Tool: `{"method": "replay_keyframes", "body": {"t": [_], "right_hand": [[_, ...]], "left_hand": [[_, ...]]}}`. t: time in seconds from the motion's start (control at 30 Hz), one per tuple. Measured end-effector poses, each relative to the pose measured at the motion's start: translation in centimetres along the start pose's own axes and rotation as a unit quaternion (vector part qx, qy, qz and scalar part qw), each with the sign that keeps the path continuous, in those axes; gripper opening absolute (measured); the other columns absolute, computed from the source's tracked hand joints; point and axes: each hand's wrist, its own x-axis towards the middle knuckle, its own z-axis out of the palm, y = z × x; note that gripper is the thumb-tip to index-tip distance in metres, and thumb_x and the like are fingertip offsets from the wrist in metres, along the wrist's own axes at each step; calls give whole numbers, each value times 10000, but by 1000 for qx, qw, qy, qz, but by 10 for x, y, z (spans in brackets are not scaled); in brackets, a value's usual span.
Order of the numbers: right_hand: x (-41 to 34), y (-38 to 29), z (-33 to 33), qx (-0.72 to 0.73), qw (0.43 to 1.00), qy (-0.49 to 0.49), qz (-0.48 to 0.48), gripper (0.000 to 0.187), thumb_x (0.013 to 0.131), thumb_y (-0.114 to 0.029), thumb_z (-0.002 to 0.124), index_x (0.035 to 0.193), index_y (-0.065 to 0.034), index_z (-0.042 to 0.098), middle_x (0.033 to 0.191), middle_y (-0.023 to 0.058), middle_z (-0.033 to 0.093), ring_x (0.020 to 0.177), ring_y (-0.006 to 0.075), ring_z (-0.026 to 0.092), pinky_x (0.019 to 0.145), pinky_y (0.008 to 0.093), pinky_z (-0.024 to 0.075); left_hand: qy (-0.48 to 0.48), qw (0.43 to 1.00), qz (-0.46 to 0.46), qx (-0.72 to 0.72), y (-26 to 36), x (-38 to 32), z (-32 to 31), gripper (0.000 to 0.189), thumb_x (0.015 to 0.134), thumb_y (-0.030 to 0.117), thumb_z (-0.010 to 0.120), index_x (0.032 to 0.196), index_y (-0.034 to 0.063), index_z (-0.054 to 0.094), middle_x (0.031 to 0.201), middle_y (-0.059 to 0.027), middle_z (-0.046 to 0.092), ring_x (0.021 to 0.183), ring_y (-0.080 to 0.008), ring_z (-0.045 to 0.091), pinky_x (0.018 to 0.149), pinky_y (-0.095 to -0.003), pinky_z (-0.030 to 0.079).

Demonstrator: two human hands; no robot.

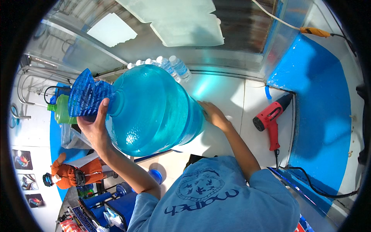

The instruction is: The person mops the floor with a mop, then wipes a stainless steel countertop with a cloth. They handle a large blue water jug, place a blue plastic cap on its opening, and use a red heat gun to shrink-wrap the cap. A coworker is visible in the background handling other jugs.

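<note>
A large translucent blue water jug leans on its side above the white tiled counter, its neck toward the left. A blue plastic shrink seal with repeated printed writing stands loose and flared over the neck. My left hand grips the seal at the neck, thumb on the near side and the other fingers partly hidden beneath the plastic. At the jug's other end, my right hand rests against the base, its fingertips partly out of sight behind it. The mouth of the jug is covered by the seal.
A red heat gun lies on the counter at right, its black cord trailing off. Several small water bottles line the glass behind the jug. A green jug stands at left. A person in orange is beyond the counter.
</note>
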Motion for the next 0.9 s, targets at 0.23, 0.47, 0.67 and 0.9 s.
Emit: {"method": "replay_keyframes", "body": {"t": [0.23, 0.47, 0.67, 0.9], "right_hand": [[-32, -20, -65, 5, 995, 99, -4, 387, 918, -23, 552, 1305, -16, 539, 1271, 204, 578, 1224, 356, 530, 1047, 409, 414], [-87, -5, -186, -133, 950, 274, 62, 376, 917, -26, 565, 1292, -17, 549, 1234, 207, 584, 1168, 375, 548, 1028, 421, 419], [-177, 9, -221, -277, 863, 318, 278, 593, 877, -107, 652, 1403, 11, 403, 1377, 268, 449, 1266, 426, 455, 1084, 457, 366], [-191, 68, -159, -235, 877, 129, 399, 897, 778, -207, 771, 1475, 11, 250, 1378, 328, 411, 1252, 498, 441, 1077, 500, 392]], "left_hand": [[12, 999, -5, -50, -7, -4, -5, 513, 775, 65, 827, 1210, -10, 565, 1088, -92, 663, 966, -162, 629, 878, -293, 496], [-26, 993, -21, -115, -8, -2, -6, 448, 874, 123, 742, 1251, -8, 536, 1130, -96, 638, 995, -178, 620, 903, -317, 484], [-18, 999, -30, 20, 7, -10, 9, 367, 753, 84, 853, 1051, -12, 663, 941, -67, 709, 807, -124, 658, 761, -253, 524], [9, 1000, 9, 18, 7, -22, 24, 389, 754, 124, 858, 1057, -9, 654, 916, -67, 721, 792, -117, 653, 746, -269, 525]]}}
